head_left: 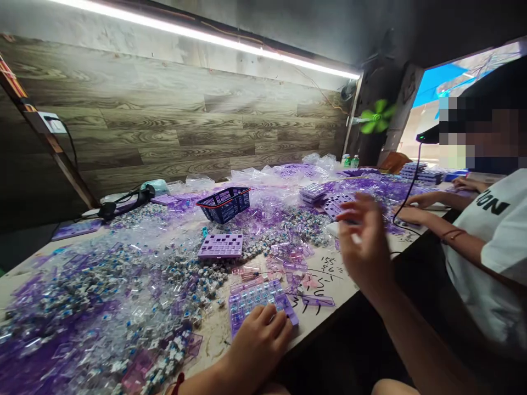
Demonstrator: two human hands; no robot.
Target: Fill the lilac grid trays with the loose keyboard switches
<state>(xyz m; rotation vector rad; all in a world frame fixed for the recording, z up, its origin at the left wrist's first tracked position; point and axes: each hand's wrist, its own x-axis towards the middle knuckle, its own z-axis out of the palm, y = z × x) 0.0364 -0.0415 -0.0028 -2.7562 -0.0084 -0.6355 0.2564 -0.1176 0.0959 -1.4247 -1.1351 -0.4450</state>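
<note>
At half past nine from the middle of the view, fixed to a slanting post: a pale socket (53, 123) with a black cord. Lower, toward half past eight, spread thickly over the bench (216, 329): small grey-and-blue parts (74, 296), mixed with clear and purple plastic pieces. Between seven and eight o'clock, closer in: a lilac plate (220, 246) with square holes, lying flat. At nine, near the middle: a dark basket (223, 206) with a red rim. At six: a purple tray (289, 308) with rows of clear bluish squares, flat on the bench. Over its near edge, the left hand (261, 337), fingers bent and lightly spread; impossible to tell whether gripping. Toward half past three, raised above the bench edge and blurred: the right hand (364, 247), fingers curled toward the thumb, slightly parted; impossible to tell whether holding anything. At two: a green fan (377, 116). At three, far out: a co-worker (459, 274) in a white shirt.
</note>
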